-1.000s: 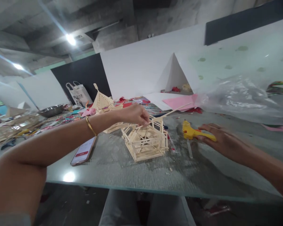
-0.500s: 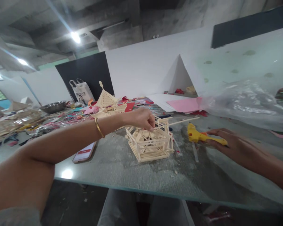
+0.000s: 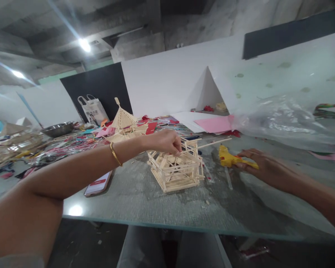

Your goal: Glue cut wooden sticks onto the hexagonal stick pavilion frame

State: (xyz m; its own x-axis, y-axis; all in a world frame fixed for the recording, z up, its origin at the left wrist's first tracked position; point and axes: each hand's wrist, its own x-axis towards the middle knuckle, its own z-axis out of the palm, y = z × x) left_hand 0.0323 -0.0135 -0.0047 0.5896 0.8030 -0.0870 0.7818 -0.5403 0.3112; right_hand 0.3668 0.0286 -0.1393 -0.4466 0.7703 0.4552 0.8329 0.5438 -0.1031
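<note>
In the middle of the table stands a small frame of wooden sticks [image 3: 181, 173], several-sided and open at the top. Over its upper rim my left hand [image 3: 169, 142] pinches with thumb and fingers. A long wooden stick [image 3: 216, 142] juts out to the right from near those fingertips; its near end is hidden among the other sticks. To the right, my right hand [image 3: 258, 163] is closed round the handle of a yellow hot glue gun [image 3: 226, 158], whose head points left toward the frame. A clear glue stick [image 3: 228, 178] shows below the gun.
Behind the frame stands a stick model with a pointed roof [image 3: 124, 119]. A phone [image 3: 99, 184] lies left, under my forearm. Coloured scraps, a metal bowl [image 3: 58, 129] and a tote bag [image 3: 93, 109] are back left. Pink paper [image 3: 214, 124] and clear plastic [image 3: 279, 119] lie back right.
The view has shifted slightly, moving most things a little left in it. My left hand keeps its pinch at the frame; my right hand still holds the glue gun.
</note>
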